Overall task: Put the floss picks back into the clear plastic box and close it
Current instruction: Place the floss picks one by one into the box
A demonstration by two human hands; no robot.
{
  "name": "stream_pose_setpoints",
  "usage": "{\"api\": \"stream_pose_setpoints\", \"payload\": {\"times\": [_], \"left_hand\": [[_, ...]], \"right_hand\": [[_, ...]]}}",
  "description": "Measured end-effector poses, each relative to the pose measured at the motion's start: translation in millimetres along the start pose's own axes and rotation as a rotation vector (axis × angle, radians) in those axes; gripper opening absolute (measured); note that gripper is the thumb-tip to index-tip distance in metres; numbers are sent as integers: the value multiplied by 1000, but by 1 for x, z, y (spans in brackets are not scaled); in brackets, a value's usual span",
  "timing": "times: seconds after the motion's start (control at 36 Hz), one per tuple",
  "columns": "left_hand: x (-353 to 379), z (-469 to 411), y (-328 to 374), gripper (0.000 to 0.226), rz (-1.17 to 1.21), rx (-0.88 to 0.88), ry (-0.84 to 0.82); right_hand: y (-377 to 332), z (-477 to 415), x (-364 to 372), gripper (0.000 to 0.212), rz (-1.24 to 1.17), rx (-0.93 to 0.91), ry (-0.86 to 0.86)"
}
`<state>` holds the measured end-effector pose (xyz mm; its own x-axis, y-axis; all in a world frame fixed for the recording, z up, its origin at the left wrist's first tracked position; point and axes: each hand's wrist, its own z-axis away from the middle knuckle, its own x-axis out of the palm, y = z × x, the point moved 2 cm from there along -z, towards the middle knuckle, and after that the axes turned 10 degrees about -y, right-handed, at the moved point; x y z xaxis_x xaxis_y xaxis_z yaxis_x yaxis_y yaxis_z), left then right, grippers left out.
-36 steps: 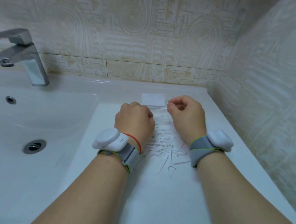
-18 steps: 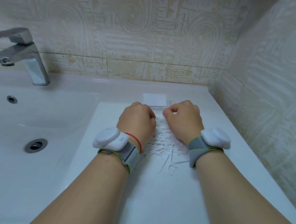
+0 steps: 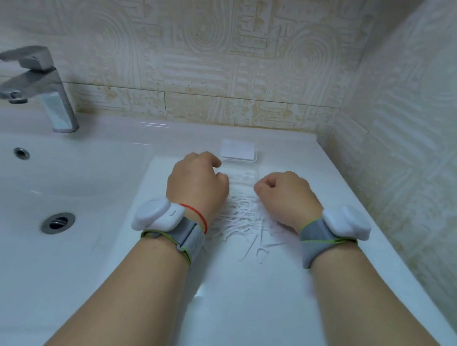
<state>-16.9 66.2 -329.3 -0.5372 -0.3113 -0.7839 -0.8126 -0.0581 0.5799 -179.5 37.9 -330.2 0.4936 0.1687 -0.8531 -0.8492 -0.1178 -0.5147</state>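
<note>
- Nearest to me, two bare forearms reach forward over the glossy white vanity counter (image 3: pixel 250 302).
- Each wrist carries a grey fabric strap with a white plastic pod, the left one (image 3: pixel 161 215) and the right one (image 3: pixel 346 224). A thin red string (image 3: pixel 197 215) circles the left wrist.
- Between the wrists I see the white plastic floss picks (image 3: pixel 242 219) in a loose heap on the counter, with a few strays (image 3: pixel 262 254) at its near edge.
- The left hand (image 3: pixel 197 186) has its fingers curled under. Its knuckles sit against the left side of the clear plastic box (image 3: pixel 242 174), and I cannot tell whether it grips it.
- The right hand (image 3: pixel 284 198) is balled up at the box's near right corner, thumb tucked to the fingers. I cannot tell whether it pinches any picks.
- The box lies open just past the heap, with some picks inside. Its lid with a white label (image 3: pixel 238 150) is folded back on the far side.
- To the left are the white basin (image 3: pixel 51 182), its metal drain (image 3: pixel 57 222) and an overflow hole (image 3: pixel 21 152).
- Farthest back, a chrome lever faucet (image 3: pixel 37 85) stands before beige embossed wall tiles (image 3: pixel 233 60).
</note>
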Motion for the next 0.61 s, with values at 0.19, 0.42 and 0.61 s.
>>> {"api": "stream_pose_setpoints", "payload": {"times": [0.19, 0.42, 0.61], "left_hand": [[-2, 11, -6, 37, -81, -105, -119], [5, 55, -6, 45, -87, 121, -280], [14, 89, 11, 79, -269, 301, -310]], "right_hand": [[-21, 13, 14, 28, 194, -64, -51], [-13, 40, 16, 31, 125, -191, -42], [3, 59, 11, 34, -37, -178, 25]]}}
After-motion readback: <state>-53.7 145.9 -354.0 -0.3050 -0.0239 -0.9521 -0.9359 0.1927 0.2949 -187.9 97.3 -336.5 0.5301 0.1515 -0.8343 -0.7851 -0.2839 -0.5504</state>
